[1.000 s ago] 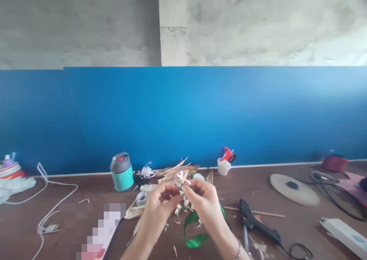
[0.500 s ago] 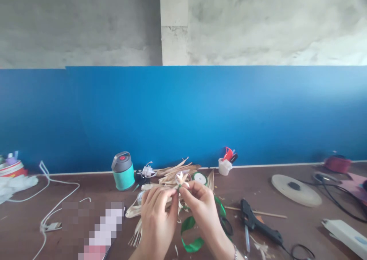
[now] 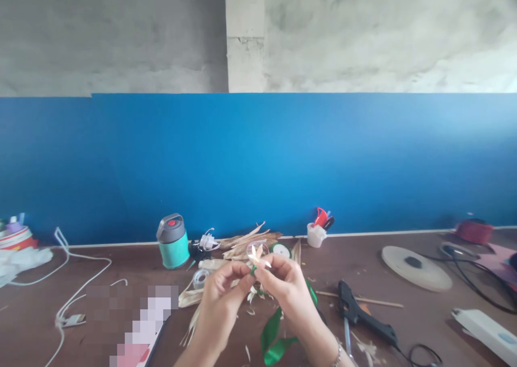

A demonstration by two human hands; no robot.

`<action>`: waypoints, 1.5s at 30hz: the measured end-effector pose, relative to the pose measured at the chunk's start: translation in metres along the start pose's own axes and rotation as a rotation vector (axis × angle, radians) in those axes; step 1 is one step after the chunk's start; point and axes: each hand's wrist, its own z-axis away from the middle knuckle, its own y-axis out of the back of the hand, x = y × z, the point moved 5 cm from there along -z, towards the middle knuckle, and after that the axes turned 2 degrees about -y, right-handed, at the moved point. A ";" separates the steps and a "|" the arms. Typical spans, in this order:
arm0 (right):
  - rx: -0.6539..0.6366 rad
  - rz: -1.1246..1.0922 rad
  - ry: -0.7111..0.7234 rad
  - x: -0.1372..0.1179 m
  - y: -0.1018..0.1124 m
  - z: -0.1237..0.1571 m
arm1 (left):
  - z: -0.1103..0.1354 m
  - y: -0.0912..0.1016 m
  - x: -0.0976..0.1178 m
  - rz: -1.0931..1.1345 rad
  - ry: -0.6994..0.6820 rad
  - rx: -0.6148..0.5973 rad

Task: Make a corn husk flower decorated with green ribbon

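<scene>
A small cream husk flower (image 3: 257,256) with pointed petals stands upright between my fingertips, its base wrapped in green. My left hand (image 3: 224,298) pinches that green base from the left side. From the right, my right hand (image 3: 283,285) is closed on the flower just under the petals. A loop of green ribbon (image 3: 271,329) hangs below my right hand; its end near the fingers is hidden. Behind the hands lie dried corn husks (image 3: 246,243) and a green ribbon spool (image 3: 281,250) with a white centre.
A black glue gun (image 3: 365,316) lies at right by a thin stick (image 3: 363,298). Farther right are a round pale lid (image 3: 432,272) and a white device (image 3: 487,332). A teal jar (image 3: 174,248), a white pen cup (image 3: 315,236) and a tape roll (image 3: 199,278) stand around; white cables (image 3: 86,281) lie left.
My left hand has rolled and its fingers have curled in at the flower's base, uncovering the tape roll. The ribbon loop has swung and shifted slightly lower right.
</scene>
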 end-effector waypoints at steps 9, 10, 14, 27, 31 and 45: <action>0.012 0.117 0.058 -0.002 0.001 -0.001 | -0.001 0.002 0.004 0.044 0.050 -0.045; 0.003 0.148 0.059 -0.001 0.001 0.000 | -0.002 0.003 0.004 0.019 0.040 -0.028; -0.013 0.297 0.056 0.002 -0.002 0.003 | -0.006 0.004 0.001 0.002 0.063 -0.046; -0.102 0.285 -0.086 0.007 0.001 -0.001 | -0.010 0.008 0.008 -0.115 0.016 -0.194; -0.144 0.279 -0.080 0.006 0.002 -0.001 | -0.008 0.006 0.006 -0.035 0.051 -0.212; -0.180 0.408 0.026 -0.002 -0.001 0.007 | -0.007 0.004 0.007 -0.070 0.080 -0.217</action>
